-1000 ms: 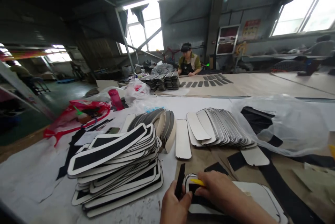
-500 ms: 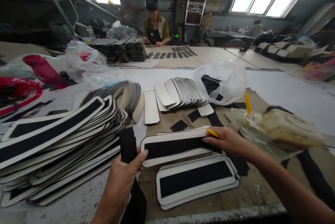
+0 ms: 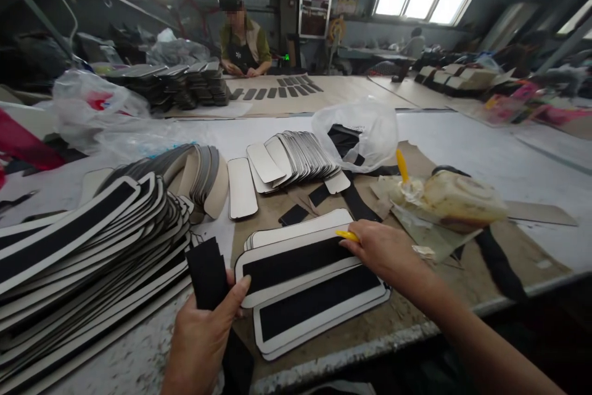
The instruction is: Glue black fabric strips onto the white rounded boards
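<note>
My left hand [image 3: 203, 327] is closed round a bundle of black fabric strips [image 3: 203, 272]. Its thumb presses on the left end of a long white panel [image 3: 259, 296] with rounded corners and a black band along its middle. At the panel's other end lies my right hand [image 3: 379, 247], fingers closed, with a yellow stick-like tool [image 3: 348, 235] poking out. Below, partly covered by the held panel, rests a small pile of similar banded panels [image 3: 319, 305]. Plain white panels [image 3: 300, 225] lie stacked just behind it.
A tall stack of longer banded panels [image 3: 92, 259] fills the left. Behind are curved pieces [image 3: 203, 179], a fanned row of white pieces [image 3: 296, 158] and a plastic bag [image 3: 386, 130]. A glue-smeared container [image 3: 462, 201] stands right. A co-worker [image 3: 245, 44] sits across the table.
The view has swung to the right. Both hands have brought the panel nearer to me, so it now overlaps the lower pile and uncovers more of the plain panels behind.
</note>
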Demonstrator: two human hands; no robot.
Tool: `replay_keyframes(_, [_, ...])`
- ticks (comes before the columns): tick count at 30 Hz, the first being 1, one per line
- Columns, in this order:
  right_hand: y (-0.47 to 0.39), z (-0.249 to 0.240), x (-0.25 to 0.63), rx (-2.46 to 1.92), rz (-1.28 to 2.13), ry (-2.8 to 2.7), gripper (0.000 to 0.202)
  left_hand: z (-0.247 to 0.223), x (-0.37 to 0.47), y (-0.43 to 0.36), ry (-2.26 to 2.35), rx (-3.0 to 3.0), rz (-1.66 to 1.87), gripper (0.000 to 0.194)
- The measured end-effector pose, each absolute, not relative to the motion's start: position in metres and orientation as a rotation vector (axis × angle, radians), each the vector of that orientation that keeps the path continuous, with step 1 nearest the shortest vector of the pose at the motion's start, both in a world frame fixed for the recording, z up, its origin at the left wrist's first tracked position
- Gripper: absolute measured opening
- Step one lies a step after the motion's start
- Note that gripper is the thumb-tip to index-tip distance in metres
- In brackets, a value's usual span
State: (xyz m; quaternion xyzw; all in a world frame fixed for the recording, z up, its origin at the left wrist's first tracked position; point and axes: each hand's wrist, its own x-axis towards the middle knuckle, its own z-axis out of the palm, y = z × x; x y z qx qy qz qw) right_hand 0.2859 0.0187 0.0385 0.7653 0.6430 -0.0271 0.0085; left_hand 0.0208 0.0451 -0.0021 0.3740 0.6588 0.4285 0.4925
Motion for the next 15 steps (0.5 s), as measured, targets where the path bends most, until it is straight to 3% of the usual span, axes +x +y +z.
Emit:
replay_keyframes(8, [0.008, 0.027, 0.306, 2.637, 0.089, 2.125, 0.016, 0.004, 0.022, 0.043, 1.587, 0.664, 1.026, 0.054])
replay_keyframes(15, [-0.012, 0.019, 0.331, 3.085, -0.655, 2.201, 0.033, 0.003, 0.023, 0.042, 1.607, 0.53, 0.984, 0.053])
